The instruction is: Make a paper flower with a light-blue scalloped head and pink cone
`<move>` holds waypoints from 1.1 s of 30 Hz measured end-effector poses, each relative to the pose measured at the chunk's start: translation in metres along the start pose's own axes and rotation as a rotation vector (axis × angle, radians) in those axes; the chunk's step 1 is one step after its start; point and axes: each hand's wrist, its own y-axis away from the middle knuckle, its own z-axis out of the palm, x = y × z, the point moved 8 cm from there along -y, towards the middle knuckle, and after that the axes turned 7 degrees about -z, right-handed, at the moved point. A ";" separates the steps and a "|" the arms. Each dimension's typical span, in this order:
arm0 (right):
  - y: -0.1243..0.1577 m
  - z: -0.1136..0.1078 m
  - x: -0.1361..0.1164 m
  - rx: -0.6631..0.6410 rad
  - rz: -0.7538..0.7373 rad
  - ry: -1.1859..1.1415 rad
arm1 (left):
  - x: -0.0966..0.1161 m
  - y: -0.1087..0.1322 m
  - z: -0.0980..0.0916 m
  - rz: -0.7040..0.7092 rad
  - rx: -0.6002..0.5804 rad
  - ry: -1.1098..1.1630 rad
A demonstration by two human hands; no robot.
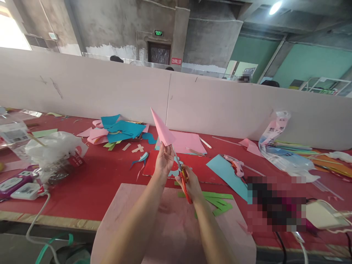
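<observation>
My left hand (165,159) pinches the lower end of a pink paper cone (161,129), whose point tilts up and to the left. My right hand (191,183) grips scissors (185,187) with red and orange handles. Their blades reach up to the cone's wide bottom edge, beside my left fingers; whether they bite into the paper I cannot tell. Beneath my hands lies a red card (211,170) with a light blue scalloped paper shape (176,167), partly hidden by my hands. Green paper strips (220,200) rest on a pink board (129,205) under my forearms.
Blue paper scraps (121,130) lie at the back left, and pink paper (187,142) behind my hands. A pink glue gun (235,165) rests by a light blue sheet (224,172). Plastic bags (55,154) and cables crowd the left. A white partition (123,91) stands behind.
</observation>
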 end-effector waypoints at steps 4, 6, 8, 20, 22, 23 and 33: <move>0.001 0.000 -0.003 -0.020 0.004 -0.003 | -0.003 0.001 0.002 -0.015 -0.023 0.012; 0.001 0.000 -0.005 -0.016 -0.004 -0.001 | -0.001 0.001 0.002 -0.011 -0.034 0.034; 0.001 -0.001 -0.007 -0.017 -0.004 0.001 | 0.001 0.001 0.003 -0.010 -0.048 0.050; 0.000 -0.001 -0.009 -0.014 0.016 -0.024 | 0.001 0.003 0.004 -0.018 -0.059 0.025; 0.000 -0.001 -0.009 -0.014 0.019 -0.029 | 0.000 0.004 0.006 -0.031 -0.084 0.056; 0.000 -0.001 -0.008 -0.012 0.019 -0.032 | 0.000 0.004 0.006 -0.038 -0.092 0.069; 0.001 -0.002 -0.005 0.016 0.029 -0.090 | -0.003 0.003 0.006 -0.041 -0.072 0.017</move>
